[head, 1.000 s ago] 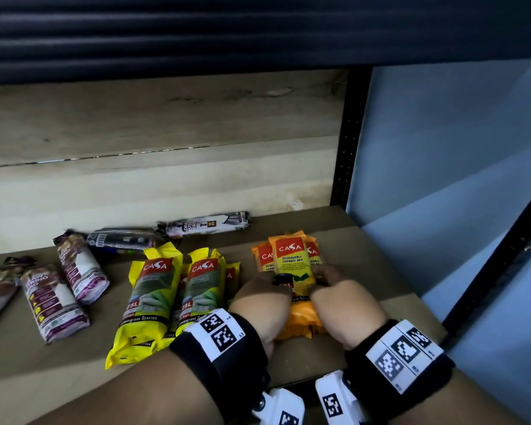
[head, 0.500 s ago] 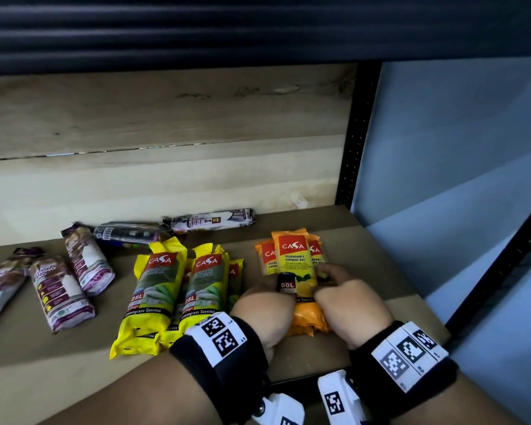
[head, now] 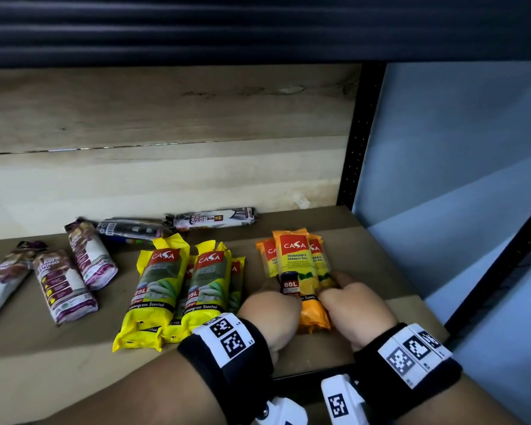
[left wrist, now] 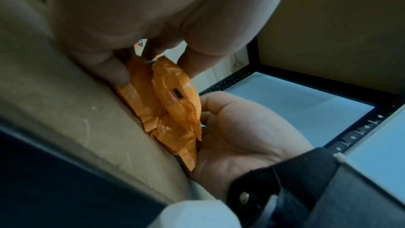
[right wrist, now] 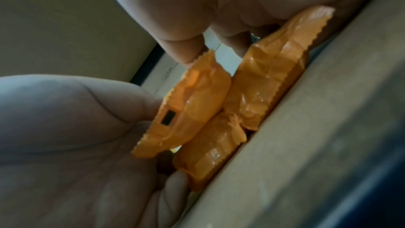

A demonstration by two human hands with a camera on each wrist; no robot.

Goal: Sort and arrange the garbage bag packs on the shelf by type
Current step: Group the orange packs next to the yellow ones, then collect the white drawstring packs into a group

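Hands (head: pixel 270 314) (head: pixel 354 308) both with grip curled round orange packs (head: pixel 295 265) stacked at right end of shelf (head: pixel 380 250), so probably best squeezing evenly, squaring edges, keeping clear of yellow packs (head: pixel 181 286).

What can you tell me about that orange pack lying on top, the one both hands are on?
The top orange pack is a glossy plastic sleeve with zigzag-cut ends. It bears a red CASA label, the words "Degradable Garbage Bag", a 60L mark and a lemon picture. It lies lengthwise on two like orange packs on the brown shelf board. The left hand and the right hand grip its near half from either side.
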